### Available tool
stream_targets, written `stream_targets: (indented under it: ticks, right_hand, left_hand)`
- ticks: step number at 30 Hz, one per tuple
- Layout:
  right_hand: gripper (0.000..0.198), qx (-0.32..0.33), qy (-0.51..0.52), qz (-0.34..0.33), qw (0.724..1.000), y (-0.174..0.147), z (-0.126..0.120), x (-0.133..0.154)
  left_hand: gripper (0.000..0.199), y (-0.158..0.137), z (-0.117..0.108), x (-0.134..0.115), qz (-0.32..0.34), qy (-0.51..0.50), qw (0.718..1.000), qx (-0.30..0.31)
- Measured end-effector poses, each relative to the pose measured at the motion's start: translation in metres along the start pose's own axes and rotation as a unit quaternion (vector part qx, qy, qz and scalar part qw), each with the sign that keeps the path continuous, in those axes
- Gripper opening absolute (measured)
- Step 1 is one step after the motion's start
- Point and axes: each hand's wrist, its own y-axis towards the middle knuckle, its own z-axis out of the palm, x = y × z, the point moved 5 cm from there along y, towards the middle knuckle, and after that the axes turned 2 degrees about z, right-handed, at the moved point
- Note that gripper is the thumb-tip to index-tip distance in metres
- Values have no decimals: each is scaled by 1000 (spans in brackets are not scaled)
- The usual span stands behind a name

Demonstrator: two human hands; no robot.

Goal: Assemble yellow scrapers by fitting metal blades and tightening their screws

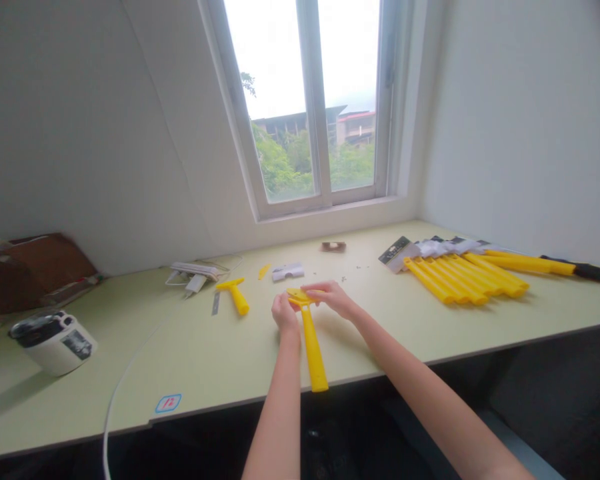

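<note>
A yellow plastic scraper (314, 350) has its wide head turned away from me and its long handle pointing back over the table's front edge. My left hand (284, 313) is closed on the left end of the head. From the other side, my right hand (333, 298) grips the head's right end, with fingers lying across its top. A shorter yellow scraper handle (239, 299) rests to the left, beside a flat grey metal blade (215, 304). Beyond my hands are a white sleeve (288, 271), a small yellow strip (264, 271) and several tiny screws (344, 279).
Several yellow scrapers (460, 277) with white-wrapped heads lie in a row at right, beside a black-ended yellow tool (545, 263). At left stand a lidded mug (57, 343) and a brown box (40, 270). A white cable (123, 383) crosses the table. A brown piece (333, 247) lies near the window.
</note>
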Motion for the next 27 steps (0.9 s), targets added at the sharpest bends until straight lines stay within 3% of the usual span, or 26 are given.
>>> stream_targets:
  ticks: [12,20,27]
  right_hand:
    - [34,-4,-39,-12,999,2,0,-3]
    - [31,-5,-74,-9,997,2,6,0]
    - [32,-4,-83,-13,996,-2,11,7]
  left_hand:
    - [18,-2,3,-1,-27,-55,998,24]
    - [20,-6,-10,-11,42,107,990,-78]
    - [16,-5,-10,-9,27,71,994,-73]
